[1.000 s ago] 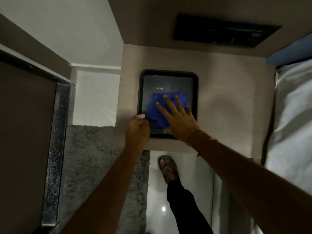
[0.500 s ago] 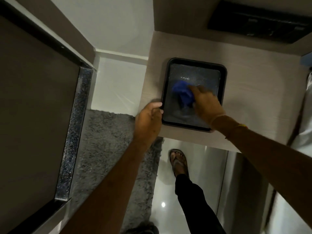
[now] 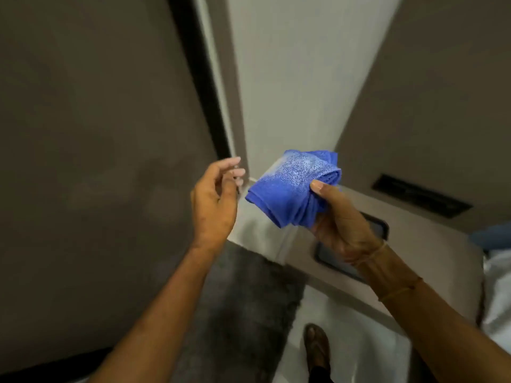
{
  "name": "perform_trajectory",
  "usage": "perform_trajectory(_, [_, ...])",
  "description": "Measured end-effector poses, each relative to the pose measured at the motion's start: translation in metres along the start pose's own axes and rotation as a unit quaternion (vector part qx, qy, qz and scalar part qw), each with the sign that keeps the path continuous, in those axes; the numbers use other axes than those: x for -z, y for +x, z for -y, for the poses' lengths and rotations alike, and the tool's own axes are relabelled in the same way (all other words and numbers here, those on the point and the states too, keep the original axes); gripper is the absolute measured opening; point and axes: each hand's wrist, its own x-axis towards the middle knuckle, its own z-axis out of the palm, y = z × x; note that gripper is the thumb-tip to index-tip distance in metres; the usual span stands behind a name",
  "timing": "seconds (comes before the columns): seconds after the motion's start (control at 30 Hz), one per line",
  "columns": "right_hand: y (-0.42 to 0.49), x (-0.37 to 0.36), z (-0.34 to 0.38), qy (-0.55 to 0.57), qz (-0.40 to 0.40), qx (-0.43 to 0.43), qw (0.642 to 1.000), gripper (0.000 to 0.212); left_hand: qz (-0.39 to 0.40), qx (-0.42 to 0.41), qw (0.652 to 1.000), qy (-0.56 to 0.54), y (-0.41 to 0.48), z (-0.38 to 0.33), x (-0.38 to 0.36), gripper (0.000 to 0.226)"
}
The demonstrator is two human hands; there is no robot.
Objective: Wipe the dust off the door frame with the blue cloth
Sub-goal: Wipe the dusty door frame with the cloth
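**Cloth lifted clear of tray; both hands raised in mid-air**

Both hands have left the dark tray (image 3: 380, 226), where half a second ago the right one pressed the blue cloth onto its surface and the left one held its near-left edge. View has swung upward toward the door.

Right hand (image 3: 341, 225) is closed on the blue cloth (image 3: 290, 189), bunched and folded, thumb pressed on its upper face, held up in front of the pale wall strip. A whitish, dusty patch covers the cloth's upper part. Thin bands circle the right wrist.

Left hand (image 3: 214, 203) is empty, fingers loosely curled and apart, just left of the cloth and not touching it.

Door frame (image 3: 199, 78) runs as a dark vertical strip at centre-left, bordering a large brown door panel (image 3: 83, 134) on the left. The cloth is near the frame but apart from it.

Tray lies on the beige tabletop (image 3: 428, 258) at right, partly hidden behind the right hand. Grey rug (image 3: 243, 299) and a sandalled foot (image 3: 316, 346) show on the floor below.
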Motion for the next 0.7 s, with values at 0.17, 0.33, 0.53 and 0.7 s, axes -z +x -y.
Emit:
perform_trajectory(0.17, [-0.041,-0.201,-0.018,0.013,0.109,-0.007,0.994,0.057,-0.144,-0.147,0.978,0.042,-0.026,-0.135,0.181,0.034])
perform_trajectory(0.33, [-0.105,-0.388,-0.067,0.021,0.207,0.074,0.975,0.048,-0.27,-0.334,0.879,0.207,-0.136,-0.231,0.356,0.033])
perform_trajectory(0.53, [-0.192,-0.516,-0.109,-0.159,0.305,0.267,0.9,0.025,-0.362,-0.393,0.736,0.416,-0.236,-0.287,0.486,0.031])
perform_trajectory(0.7, [-0.237,-0.579,-0.108,-0.232,0.365,0.507,0.745,0.037,-0.451,-0.364,0.612,0.538,-0.269,-0.324,0.564,0.036])
